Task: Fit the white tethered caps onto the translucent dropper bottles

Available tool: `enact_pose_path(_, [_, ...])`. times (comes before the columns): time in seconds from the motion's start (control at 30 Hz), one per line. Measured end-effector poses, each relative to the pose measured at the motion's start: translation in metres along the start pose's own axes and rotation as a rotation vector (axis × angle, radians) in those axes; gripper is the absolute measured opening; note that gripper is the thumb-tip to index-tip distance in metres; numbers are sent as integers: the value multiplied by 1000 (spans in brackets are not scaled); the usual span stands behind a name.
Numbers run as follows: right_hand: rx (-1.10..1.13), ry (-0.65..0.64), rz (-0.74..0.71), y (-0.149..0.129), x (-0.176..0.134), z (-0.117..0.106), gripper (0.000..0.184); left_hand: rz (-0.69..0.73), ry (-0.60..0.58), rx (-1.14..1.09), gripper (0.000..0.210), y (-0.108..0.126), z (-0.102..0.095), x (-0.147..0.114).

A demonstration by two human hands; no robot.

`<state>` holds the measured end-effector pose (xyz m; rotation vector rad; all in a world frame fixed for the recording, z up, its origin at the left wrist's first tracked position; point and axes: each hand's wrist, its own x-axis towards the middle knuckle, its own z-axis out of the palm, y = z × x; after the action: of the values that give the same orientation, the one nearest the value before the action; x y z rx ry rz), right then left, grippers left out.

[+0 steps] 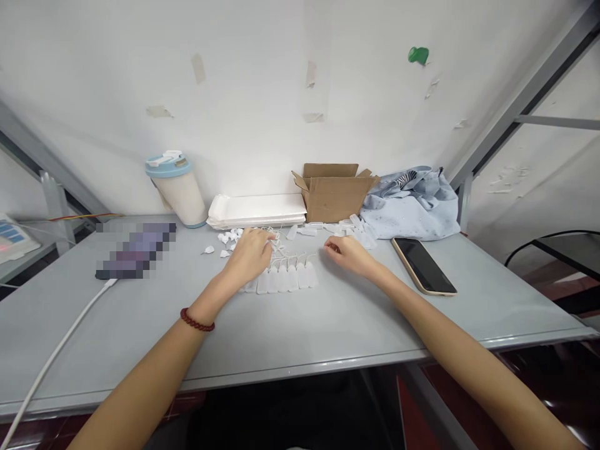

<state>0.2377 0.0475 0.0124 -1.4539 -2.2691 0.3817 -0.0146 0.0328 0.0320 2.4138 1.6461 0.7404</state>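
the thin white strings (pixel 284 257) could tangle, or the row of translucent plastic tags (pixel 284 280) be pulled crooked, if the left hand (pixel 253 251) drags across them. the tags lie flat on the grey table (pixel 300 337), just beside the left hand, to its right and nearer the person. that hand's fingers bend down near the strings; whether they grip one, i cannot tell. the right hand (pixel 349 255) is loosely curled, apart from the row; anything inside is hidden.
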Motion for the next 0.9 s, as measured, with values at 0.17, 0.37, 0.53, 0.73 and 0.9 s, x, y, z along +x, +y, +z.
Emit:
enact_pose_path(0.17, [-4,142,-23,11,6,5,18,81,-52,-16,40,-6,7,2])
enact_pose_path(0.37, [-180,108,-104,-10,34,9,38,164,-109,35,48,-4,26,3])
enact_pose_path(0.53, [-372,-117,-133,-38,68,8,52,146,-150,102,47,-6,29,4])
enact_pose_path(0.73, [-376,-207,-108,-47,84,16,45,143,-139,135,47,-8,29,5])
enact_pose_path(0.9, [-371,-192,-87,-39,72,16,39,118,-49,57,47,-7,24,6])
